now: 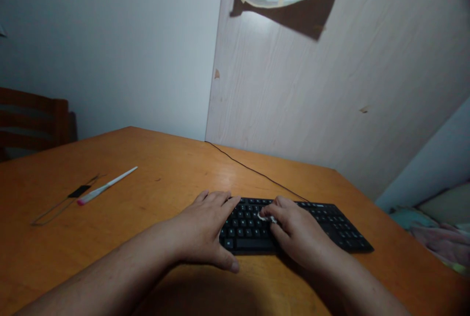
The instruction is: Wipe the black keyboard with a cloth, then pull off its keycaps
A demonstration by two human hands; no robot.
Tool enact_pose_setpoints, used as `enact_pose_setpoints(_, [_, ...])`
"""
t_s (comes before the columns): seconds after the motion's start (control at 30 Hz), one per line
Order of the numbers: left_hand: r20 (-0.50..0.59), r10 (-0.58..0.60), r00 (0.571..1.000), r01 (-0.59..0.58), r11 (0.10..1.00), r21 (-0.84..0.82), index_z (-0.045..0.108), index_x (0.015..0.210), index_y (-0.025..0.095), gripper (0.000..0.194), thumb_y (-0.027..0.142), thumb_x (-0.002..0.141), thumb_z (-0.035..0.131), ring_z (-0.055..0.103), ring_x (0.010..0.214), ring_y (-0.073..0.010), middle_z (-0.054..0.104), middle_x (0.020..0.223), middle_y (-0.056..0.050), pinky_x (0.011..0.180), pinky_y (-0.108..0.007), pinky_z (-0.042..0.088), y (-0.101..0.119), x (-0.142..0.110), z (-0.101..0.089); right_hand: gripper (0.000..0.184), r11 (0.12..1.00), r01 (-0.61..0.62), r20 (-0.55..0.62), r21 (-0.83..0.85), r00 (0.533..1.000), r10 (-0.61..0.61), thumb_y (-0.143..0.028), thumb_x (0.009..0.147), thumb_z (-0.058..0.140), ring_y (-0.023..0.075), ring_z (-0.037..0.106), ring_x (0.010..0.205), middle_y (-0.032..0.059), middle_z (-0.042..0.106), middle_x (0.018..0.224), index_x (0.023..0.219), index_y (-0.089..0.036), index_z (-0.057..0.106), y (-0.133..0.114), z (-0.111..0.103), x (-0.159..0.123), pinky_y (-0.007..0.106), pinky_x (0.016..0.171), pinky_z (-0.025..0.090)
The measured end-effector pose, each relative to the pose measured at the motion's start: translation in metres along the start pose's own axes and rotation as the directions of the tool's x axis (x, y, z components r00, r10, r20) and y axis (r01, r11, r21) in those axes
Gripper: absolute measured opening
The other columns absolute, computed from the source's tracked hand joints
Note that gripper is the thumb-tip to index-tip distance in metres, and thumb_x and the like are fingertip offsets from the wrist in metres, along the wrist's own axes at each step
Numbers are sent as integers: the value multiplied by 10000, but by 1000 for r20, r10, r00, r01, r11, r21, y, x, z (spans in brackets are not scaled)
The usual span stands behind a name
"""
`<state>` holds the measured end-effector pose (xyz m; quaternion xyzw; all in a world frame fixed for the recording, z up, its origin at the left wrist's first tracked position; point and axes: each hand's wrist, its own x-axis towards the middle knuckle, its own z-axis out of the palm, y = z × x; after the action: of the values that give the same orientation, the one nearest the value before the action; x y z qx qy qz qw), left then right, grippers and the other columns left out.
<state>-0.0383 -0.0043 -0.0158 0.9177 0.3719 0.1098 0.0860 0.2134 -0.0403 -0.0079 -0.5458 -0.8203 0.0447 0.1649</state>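
Note:
A black keyboard (253,244) lies on the wooden table in front of me. My left hand (205,230) rests flat over its left end, fingers spread and thumb stretched out past the front edge. Part of the left keys is covered by it. Over the middle keys, my right hand (293,230) is closed in a pinch. Between its fingertips shows a small crumpled white tissue (262,216), pressed against the keys; most of it is hidden by the fingers. The number pad (341,228) shows to the right of that hand.
A thin black cable (253,170) runs from the keyboard to the table's back edge. On the table (176,169) at left lie a white stick with a pink end (108,185) and a looped cord with a black piece (79,191). A wooden chair (33,115) stands far left.

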Motion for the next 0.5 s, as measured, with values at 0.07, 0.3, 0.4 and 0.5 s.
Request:
enact_pose_setpoints(0.07, [2, 3, 1000, -3, 1000, 2, 368, 1449, 246, 1143, 789, 497, 692, 400, 1314, -396, 436, 1453, -142, 1093, -518, 301, 0, 0, 1, 261, 1000, 2, 9, -10, 1000, -1, -102, 832, 504, 198, 542, 873, 45, 573, 922, 998, -229, 660, 0, 0, 0, 305, 771, 405])
enact_pose_setpoints(0.3, [0, 11, 1000, -11, 1000, 13, 327, 1474, 233, 1180, 791, 501, 693, 392, 1319, -382, 412, 1474, -146, 1105, -499, 284, -2, 0, 2, 221, 991, -23, -19, 133, 999, 26, -111, 857, 477, 189, 554, 889, 35, 586, 935, 971, -223, 629, 10, 5, 1, 308, 791, 406])
enact_pose_setpoints(0.4, [-3, 16, 1000, -16, 1000, 11, 319, 1479, 232, 1185, 794, 504, 690, 392, 1317, -377, 418, 1470, -143, 1105, -490, 284, -3, 0, 2, 221, 989, -4, -29, 149, 1000, 9, -105, 857, 477, 186, 553, 894, 29, 587, 937, 973, -226, 623, 11, 4, 0, 306, 792, 403])
enact_pose_setpoints(0.5, [-6, 15, 1000, -15, 1000, 3, 330, 1472, 251, 1174, 802, 498, 686, 403, 1305, -378, 426, 1461, -138, 1091, -489, 303, -3, 0, 3, 209, 990, 25, -8, 137, 1000, -25, -89, 844, 486, 182, 549, 880, 22, 589, 920, 920, -227, 623, 8, 1, -2, 299, 778, 399])
